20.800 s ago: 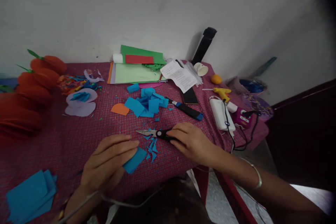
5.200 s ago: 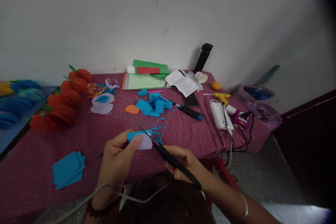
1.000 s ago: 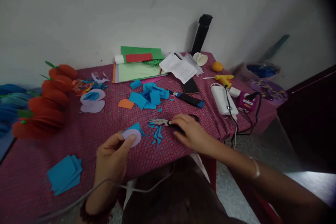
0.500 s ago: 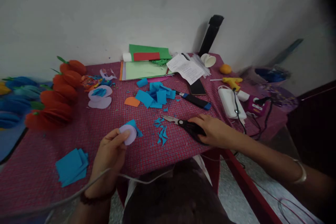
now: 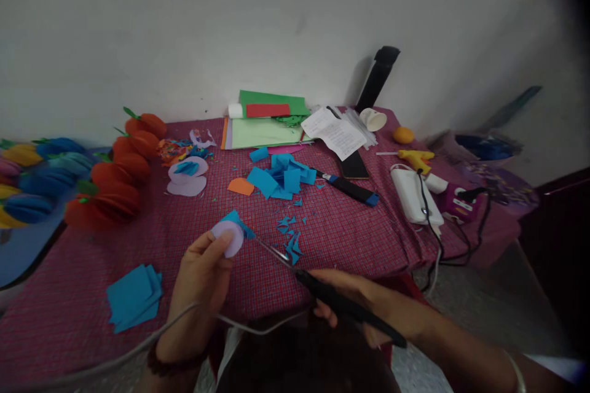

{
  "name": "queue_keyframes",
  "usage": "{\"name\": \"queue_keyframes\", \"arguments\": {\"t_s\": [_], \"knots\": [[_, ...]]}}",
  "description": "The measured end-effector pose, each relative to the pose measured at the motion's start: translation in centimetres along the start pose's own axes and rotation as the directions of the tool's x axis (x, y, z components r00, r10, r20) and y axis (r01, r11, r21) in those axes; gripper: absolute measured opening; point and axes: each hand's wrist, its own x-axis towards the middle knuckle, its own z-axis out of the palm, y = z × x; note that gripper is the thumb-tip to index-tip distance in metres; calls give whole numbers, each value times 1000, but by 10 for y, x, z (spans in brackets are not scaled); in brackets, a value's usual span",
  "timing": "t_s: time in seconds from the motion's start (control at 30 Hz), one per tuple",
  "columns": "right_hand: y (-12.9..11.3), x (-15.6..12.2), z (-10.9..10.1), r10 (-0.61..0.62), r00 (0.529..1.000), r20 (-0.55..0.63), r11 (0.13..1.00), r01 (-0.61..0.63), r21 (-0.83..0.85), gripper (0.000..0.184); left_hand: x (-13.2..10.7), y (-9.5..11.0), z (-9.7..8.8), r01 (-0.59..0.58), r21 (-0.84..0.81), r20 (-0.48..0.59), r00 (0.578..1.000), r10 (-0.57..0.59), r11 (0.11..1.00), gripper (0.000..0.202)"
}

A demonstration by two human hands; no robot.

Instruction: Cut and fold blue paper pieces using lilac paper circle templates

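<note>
My left hand (image 5: 203, 273) pinches a pale lilac paper circle (image 5: 228, 237) with a piece of blue paper (image 5: 237, 220) behind it, held just above the red checked tablecloth (image 5: 193, 215). My right hand (image 5: 346, 298) is closed round the black handles of the scissors (image 5: 322, 291). Their blades point up and left toward the circle, with the tips a short way to its right. Small blue offcuts (image 5: 290, 236) lie on the cloth between the two hands.
A stack of blue squares (image 5: 134, 296) lies at the near left. A heap of blue pieces (image 5: 283, 177), an orange scrap (image 5: 241, 186), a blue-handled knife (image 5: 353, 188), coloured sheets (image 5: 265, 126), a glue gun (image 5: 415, 158), a white power bank (image 5: 412, 195) and orange paper pumpkins (image 5: 110, 187) fill the table.
My right hand has lifted the scissors off the cloth and drawn them back toward me, blades now aimed at the paper circle. My left hand still holds the circle and blue paper.
</note>
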Motion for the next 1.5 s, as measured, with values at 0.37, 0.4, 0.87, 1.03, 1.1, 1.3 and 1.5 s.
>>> {"name": "queue_keyframes", "arguments": {"t_s": [0.37, 0.4, 0.87, 1.03, 1.1, 1.3, 1.5], "knots": [[16, 34, 20, -78, 996, -38, 981, 83, 173, 86, -11, 3, 7, -15, -16, -67, 998, 14, 1000, 30], [17, 35, 21, -79, 996, -45, 981, 86, 173, 84, -10, 3, 7, -18, -12, -75, 997, 17, 1000, 30], [13, 42, 27, -250, 964, -92, 967, 254, 31, 79, -27, -21, 11, 42, 109, 49, 998, -47, 993, 21], [21, 37, 27, -270, 954, -128, 961, 275, 23, 70, -31, -21, 14, 107, 114, 60, 992, -114, 988, 22], [22, 36, 26, -280, 952, -125, 958, 285, 30, 72, -32, -21, 15, 125, 120, 74, 988, -134, 985, 22], [18, 39, 26, -265, 955, -135, 959, 275, 63, 82, -35, -19, 19, 160, 92, 58, 984, -166, 983, 27], [24, 40, 29, -284, 942, -180, 954, 296, 44, 73, -38, -21, 20, 159, 73, 44, 986, -163, 985, 28]]}}
